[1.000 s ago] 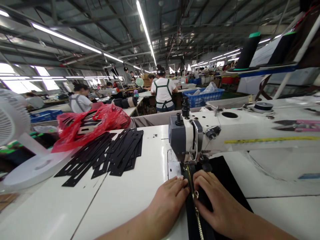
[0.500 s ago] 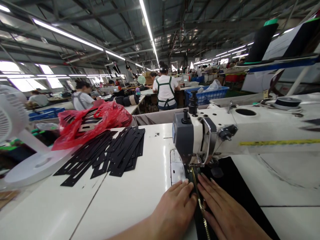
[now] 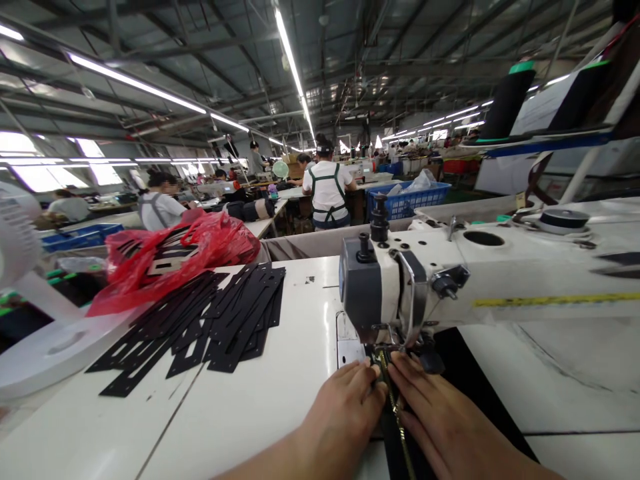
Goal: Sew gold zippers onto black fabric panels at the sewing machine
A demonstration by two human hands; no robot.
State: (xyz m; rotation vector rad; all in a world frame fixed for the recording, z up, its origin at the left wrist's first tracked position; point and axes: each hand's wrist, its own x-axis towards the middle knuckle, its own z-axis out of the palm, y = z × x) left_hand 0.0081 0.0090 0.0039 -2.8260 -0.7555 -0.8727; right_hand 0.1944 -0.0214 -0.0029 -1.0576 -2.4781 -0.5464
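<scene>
A zipper point(image 3: 401, 437) with gold-coloured teeth runs lengthwise toward me from under the head of a sewing machine point(image 3: 366, 283). Black fabric point(image 3: 483, 393) lies beside it and partly under my right hand. My left hand point(image 3: 343, 408) is at the zipper's left edge, its fingers bent and the thumb drawn in against the black tape. Flat along the right side of the teeth rests my right hand point(image 3: 443, 413), fingers stretched toward the presser foot. Both sets of fingertips are close to the needle area, which the machine head partly hides.
Black strips with cut-out slots point(image 3: 240, 320) lie piled on the white table point(image 3: 265, 413). Behind them is a red plastic bag point(image 3: 220, 237) of similar pieces. A white fan point(image 3: 55, 340) stands at left, thread cones point(image 3: 507, 100) at right. Co-workers sit beyond, near a blue basket point(image 3: 415, 200).
My hands and the zipper have shifted slightly forward, closer to the presser foot. The whole view has tilted a little, so the table items appear lower and further left.
</scene>
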